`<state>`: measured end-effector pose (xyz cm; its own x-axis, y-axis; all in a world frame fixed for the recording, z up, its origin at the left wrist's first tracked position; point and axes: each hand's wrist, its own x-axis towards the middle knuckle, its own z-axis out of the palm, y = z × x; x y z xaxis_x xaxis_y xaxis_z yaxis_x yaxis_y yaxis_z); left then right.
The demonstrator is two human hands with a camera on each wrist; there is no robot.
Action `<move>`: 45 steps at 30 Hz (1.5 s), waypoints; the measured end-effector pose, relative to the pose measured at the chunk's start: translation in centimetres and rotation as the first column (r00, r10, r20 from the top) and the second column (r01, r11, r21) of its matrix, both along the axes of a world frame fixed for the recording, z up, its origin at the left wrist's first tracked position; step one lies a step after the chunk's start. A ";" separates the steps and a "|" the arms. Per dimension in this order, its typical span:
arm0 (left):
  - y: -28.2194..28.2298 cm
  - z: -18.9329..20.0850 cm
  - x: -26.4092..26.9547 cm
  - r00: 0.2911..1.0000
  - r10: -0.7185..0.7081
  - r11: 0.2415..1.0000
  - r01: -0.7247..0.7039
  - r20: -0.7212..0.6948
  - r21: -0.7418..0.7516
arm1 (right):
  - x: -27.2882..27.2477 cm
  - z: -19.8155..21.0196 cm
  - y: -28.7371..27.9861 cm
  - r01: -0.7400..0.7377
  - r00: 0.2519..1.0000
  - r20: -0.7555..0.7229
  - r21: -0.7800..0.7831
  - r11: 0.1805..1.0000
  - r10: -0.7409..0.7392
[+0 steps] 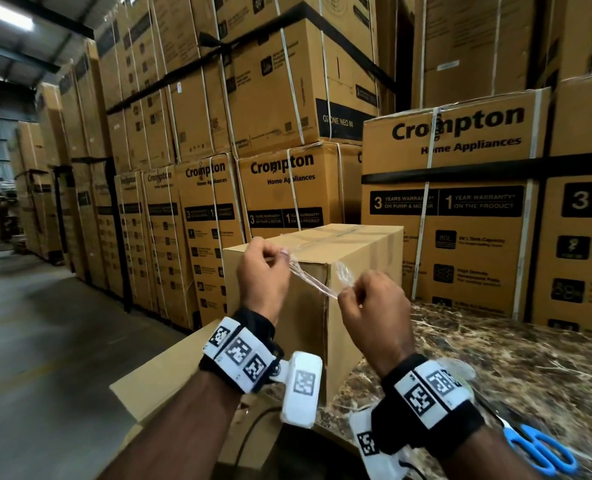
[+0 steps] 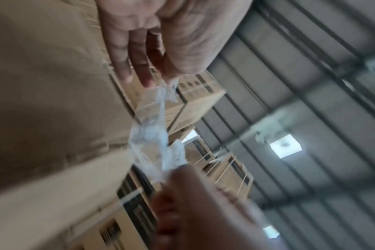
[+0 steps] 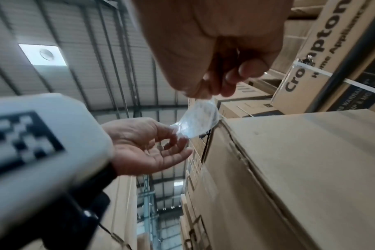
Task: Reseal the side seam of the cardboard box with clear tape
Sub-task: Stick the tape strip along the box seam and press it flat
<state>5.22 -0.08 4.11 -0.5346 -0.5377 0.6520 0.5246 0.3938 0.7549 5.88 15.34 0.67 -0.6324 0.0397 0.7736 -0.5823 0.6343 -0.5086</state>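
Note:
A plain cardboard box (image 1: 363,271) stands upright on a marbled surface, its near vertical corner facing me. A crumpled strip of clear tape (image 1: 313,277) stretches between my two hands in front of that corner. My left hand (image 1: 263,268) pinches the strip's upper end near the box's top edge. My right hand (image 1: 367,299) pinches the lower end, slightly right of the corner. In the left wrist view the tape (image 2: 154,133) looks wrinkled and folded on itself. The right wrist view shows the tape (image 3: 198,121) hanging from my right fingers (image 3: 227,86) beside the box (image 3: 300,169).
Blue-handled scissors (image 1: 538,448) lie on the marbled surface (image 1: 495,358) at the lower right. A flat cardboard sheet (image 1: 162,382) lies under my left forearm. Tall stacks of strapped appliance cartons (image 1: 454,202) stand behind and to the left. A concrete aisle (image 1: 27,341) runs along the left.

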 end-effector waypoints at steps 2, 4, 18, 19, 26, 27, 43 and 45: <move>0.1 0.4 0.2 0.999 -0.044 0.999 0.044 0.000 0.003 | -0.4 0.4 0.0 -0.037 0.999 0.002 -0.059 0.998 0.037; 0.2 0.7 0.2 0.994 -0.113 0.990 0.113 -0.002 0.078 | -0.8 1.1 0.3 -0.103 0.994 0.012 -0.194 0.976 0.107; 1.2 2.1 0.6 0.844 -0.495 0.688 0.527 -0.208 0.499 | 0.2 0.6 0.5 -0.381 0.815 0.006 -0.747 0.544 0.579; 1.3 2.2 0.6 0.841 -0.497 0.682 0.530 -0.212 0.504 | 0.1 0.5 0.4 -0.359 0.808 0.025 -0.772 0.525 0.589; 1.5 2.2 0.9 0.833 -0.506 0.699 0.549 -0.226 0.459 | 0.7 -1.2 0.0 -0.242 0.668 0.141 -0.888 0.392 0.731; 1.4 2.2 0.8 0.834 -0.503 0.708 0.549 -0.229 0.444 | 0.6 -1.4 0.1 -0.220 0.668 0.158 -0.891 0.396 0.727; 0.1 2.0 0.9 0.748 -0.661 0.702 0.645 -0.060 0.304 | -0.5 -1.7 2.5 -0.318 0.488 0.160 -0.883 0.346 0.858; -0.1 1.8 0.7 0.770 -0.638 0.732 0.618 -0.031 0.286 | -0.4 -2.2 2.5 -0.314 0.479 0.120 -0.902 0.297 0.870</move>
<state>5.95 -0.21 5.94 -0.8478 -0.2088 0.4875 0.5269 -0.2270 0.8191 5.46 17.81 -1.50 -0.9496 -0.2336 0.2091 -0.0604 -0.5181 -0.8532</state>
